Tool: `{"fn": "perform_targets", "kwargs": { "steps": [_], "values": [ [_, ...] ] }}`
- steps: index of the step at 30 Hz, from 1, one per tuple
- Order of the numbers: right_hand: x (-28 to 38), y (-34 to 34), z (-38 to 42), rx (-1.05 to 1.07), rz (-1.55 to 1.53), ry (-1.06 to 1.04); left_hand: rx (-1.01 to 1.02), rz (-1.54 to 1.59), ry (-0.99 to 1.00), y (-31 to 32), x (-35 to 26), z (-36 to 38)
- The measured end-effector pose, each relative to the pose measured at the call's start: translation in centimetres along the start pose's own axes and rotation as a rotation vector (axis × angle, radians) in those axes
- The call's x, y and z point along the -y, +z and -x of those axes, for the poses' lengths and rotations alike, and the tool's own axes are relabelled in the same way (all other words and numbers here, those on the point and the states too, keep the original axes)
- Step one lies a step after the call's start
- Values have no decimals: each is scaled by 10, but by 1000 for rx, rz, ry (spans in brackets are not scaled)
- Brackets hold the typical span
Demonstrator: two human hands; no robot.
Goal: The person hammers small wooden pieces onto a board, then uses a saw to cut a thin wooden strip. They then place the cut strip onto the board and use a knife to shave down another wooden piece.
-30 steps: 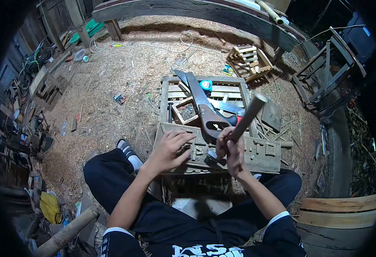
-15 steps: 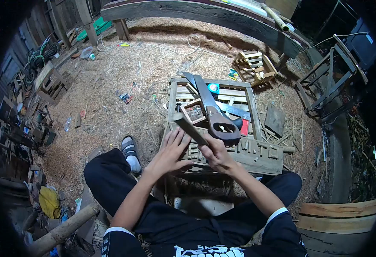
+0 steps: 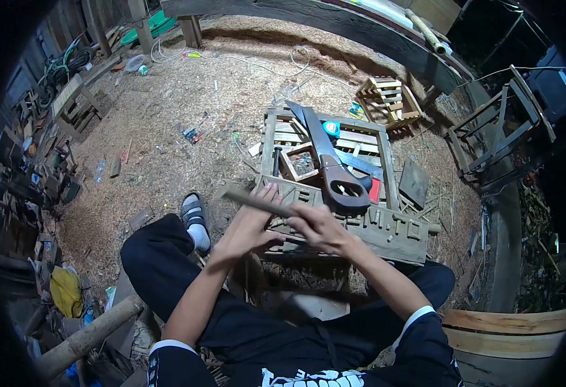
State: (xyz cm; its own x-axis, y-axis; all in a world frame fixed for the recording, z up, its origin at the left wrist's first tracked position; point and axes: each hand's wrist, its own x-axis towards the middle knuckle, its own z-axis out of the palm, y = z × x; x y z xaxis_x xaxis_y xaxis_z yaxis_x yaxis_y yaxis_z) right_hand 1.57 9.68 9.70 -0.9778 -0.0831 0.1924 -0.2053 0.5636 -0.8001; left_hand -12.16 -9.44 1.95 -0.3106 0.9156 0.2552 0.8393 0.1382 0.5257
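Note:
My right hand [image 3: 322,227] grips a hammer by its wooden handle [image 3: 257,200], which now points left across my left hand. My left hand [image 3: 252,222] lies flat with spread fingers on a notched wooden plank [image 3: 386,227] at the near edge of a slatted wooden crate [image 3: 270,138]. The hammer's head is hidden under my right hand. A handsaw [image 3: 330,169] with a dark wooden grip rests on the crate just beyond my hands.
Sawdust covers the ground. A smaller crate [image 3: 386,97] stands far right, a wooden frame [image 3: 499,129] further right. A curved wooden rim [image 3: 509,322] sits near right, a log [image 3: 86,335] near left. My socked foot [image 3: 196,219] lies left of the crate.
The hammer handle has swung from pointing up-right, over to the left, and now lies low across my left hand. My left hand stayed on the plank.

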Motion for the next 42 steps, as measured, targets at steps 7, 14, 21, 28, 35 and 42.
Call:
{"fn": "perform_targets", "kwargs": {
  "steps": [7, 14, 21, 28, 35, 42],
  "values": [
    [-33, 14, 35, -400, -120, -180, 51, -42, -9, -8, -6, -4],
    [-4, 13, 9, -171, 1, -149, -47, -60, 8, 5, 7, -1],
    [-25, 18, 27, -448, -189, -92, -15, -28, -39, 0, -1, -2],
    [-31, 16, 27, -464, -378, -25, -27, -27, -16, -3, -3, -3],
    [-38, 24, 36, -519, -164, -180, -2, -27, -48, -3, -2, -2],
    [-41, 29, 45, -648, -167, -178, 7, -62, -56, -1, -2, 0]
  ]
}}
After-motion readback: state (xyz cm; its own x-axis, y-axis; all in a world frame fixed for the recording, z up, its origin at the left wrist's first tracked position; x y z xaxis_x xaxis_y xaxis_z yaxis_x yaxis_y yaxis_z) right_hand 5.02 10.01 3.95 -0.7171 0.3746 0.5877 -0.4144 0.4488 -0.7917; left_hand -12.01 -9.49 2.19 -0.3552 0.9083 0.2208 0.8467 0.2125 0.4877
